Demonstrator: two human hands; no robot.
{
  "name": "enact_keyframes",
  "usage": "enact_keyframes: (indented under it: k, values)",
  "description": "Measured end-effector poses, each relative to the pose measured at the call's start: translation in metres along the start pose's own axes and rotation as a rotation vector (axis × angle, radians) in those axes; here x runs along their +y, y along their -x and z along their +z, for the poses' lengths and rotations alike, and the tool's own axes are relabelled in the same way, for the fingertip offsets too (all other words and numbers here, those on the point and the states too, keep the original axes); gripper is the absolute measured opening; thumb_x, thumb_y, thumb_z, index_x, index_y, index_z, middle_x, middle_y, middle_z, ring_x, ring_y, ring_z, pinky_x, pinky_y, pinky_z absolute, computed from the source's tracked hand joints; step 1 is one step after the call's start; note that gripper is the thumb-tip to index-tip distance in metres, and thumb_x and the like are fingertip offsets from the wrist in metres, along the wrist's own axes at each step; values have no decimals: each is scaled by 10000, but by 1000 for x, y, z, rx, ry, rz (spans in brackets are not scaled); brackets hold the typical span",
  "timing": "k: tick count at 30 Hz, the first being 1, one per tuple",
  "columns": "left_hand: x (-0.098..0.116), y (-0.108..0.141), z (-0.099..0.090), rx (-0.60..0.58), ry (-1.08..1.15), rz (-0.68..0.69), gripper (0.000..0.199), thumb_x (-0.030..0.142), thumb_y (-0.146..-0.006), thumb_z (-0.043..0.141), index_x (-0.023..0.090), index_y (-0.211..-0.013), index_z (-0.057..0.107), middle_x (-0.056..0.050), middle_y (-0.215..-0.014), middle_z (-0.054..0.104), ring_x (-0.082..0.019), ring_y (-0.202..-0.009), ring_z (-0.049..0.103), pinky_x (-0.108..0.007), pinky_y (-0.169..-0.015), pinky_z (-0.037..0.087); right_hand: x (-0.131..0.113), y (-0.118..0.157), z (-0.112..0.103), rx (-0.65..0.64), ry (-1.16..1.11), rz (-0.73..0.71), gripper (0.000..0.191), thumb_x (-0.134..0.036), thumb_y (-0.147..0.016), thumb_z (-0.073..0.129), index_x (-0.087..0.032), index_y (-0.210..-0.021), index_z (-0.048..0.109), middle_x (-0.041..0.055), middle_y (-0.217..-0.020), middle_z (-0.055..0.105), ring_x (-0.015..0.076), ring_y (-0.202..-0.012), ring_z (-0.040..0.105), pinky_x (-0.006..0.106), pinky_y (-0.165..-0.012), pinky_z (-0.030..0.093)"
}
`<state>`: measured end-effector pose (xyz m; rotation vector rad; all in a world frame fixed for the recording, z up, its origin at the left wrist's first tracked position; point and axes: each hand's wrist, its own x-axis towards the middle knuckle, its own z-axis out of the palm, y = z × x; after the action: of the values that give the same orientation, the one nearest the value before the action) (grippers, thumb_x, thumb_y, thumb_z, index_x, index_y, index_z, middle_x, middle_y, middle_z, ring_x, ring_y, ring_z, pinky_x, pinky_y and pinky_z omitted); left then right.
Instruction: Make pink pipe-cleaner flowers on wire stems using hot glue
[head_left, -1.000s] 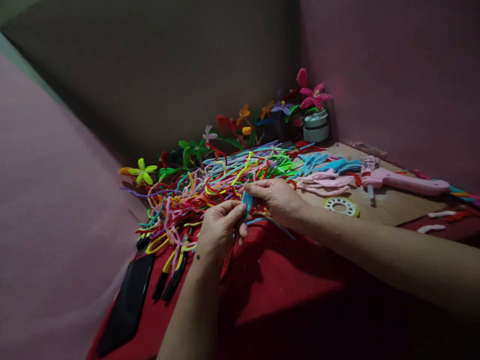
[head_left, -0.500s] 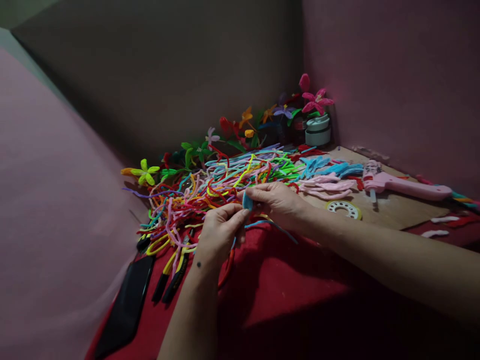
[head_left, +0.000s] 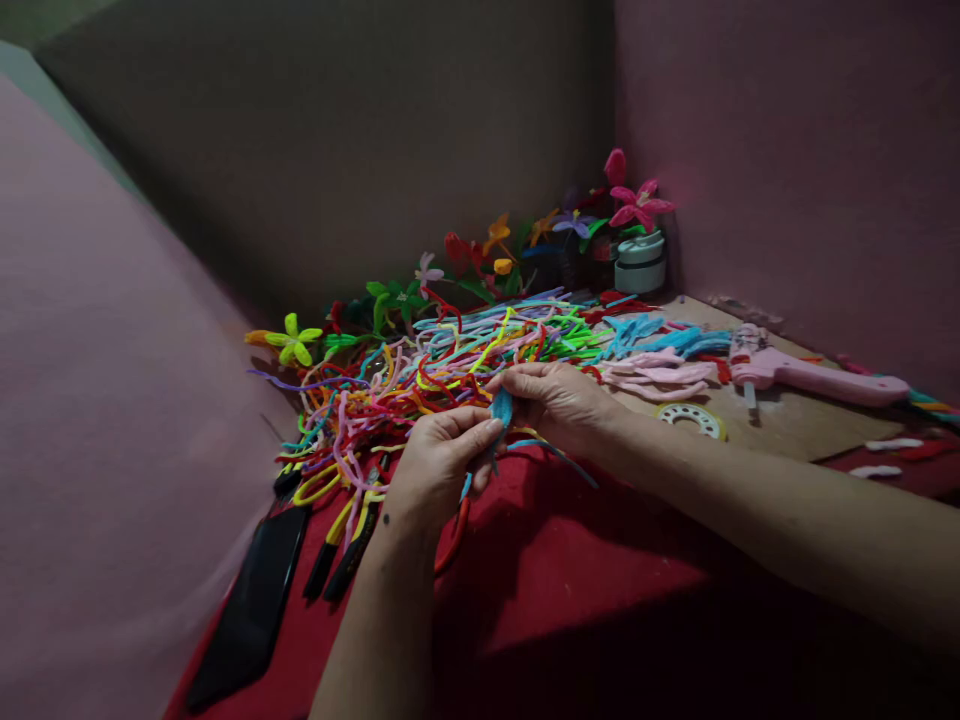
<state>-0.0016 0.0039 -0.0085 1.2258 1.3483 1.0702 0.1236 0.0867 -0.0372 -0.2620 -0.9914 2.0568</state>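
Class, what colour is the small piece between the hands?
The small piece is blue; see the head view.

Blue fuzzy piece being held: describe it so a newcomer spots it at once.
On the red tabletop, find the big multicoloured tangle of fuzzy stems. Just before it, the left grip and right grip pinch the blue piece. Unlike the blue strips lying on the brown board, it is held up.

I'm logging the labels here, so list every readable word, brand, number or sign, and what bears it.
Nothing can be read.
Pliers: small marks on one black handle, too small and blurred to read.
Glue gun: no legible text.
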Motion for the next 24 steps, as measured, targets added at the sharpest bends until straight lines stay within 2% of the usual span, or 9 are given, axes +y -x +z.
enact_keyframes:
  k: [6,10,15,19,24]
  values:
    - [3,1,3,62,-121,68,178,299,-736,614,134,-670,600,45,-413,479,-35,-340,365,-163,-360,241,-2,4,2,10,88,-14,251,-357,-604,728,-132,-683,650,-18,-527,566,80,-468,471,229,-493,373]
    - [3,1,3,151,-172,116,178,306,-722,614,132,-687,610,48,-412,470,-44,-333,361,-174,-349,245,-3,10,6,-17,275,-73,192,-304,-639,697,-124,-620,631,-31,-556,542,71,-519,454,231,-533,356]
    - [-1,-3,7,186,-225,75,152,283,-712,610,132,-697,612,71,-371,424,-31,-304,334,-160,-331,212,-2,14,9,123,466,-223,201,-246,-643,665,-126,-511,572,-54,-540,477,56,-517,402,224,-521,323]
    - [-1,-5,8,198,-225,117,149,274,-720,599,127,-724,628,61,-393,463,-34,-316,366,-161,-344,237,-3,10,8,153,381,-165,214,-282,-631,680,-129,-543,560,-46,-525,510,66,-502,451,224,-518,360]
    - [-1,-5,4,194,-184,143,143,255,-705,616,126,-766,629,34,-439,533,-60,-354,439,-173,-375,288,-2,7,5,115,361,-116,221,-323,-664,658,-124,-605,580,-34,-533,543,64,-488,472,212,-508,380]
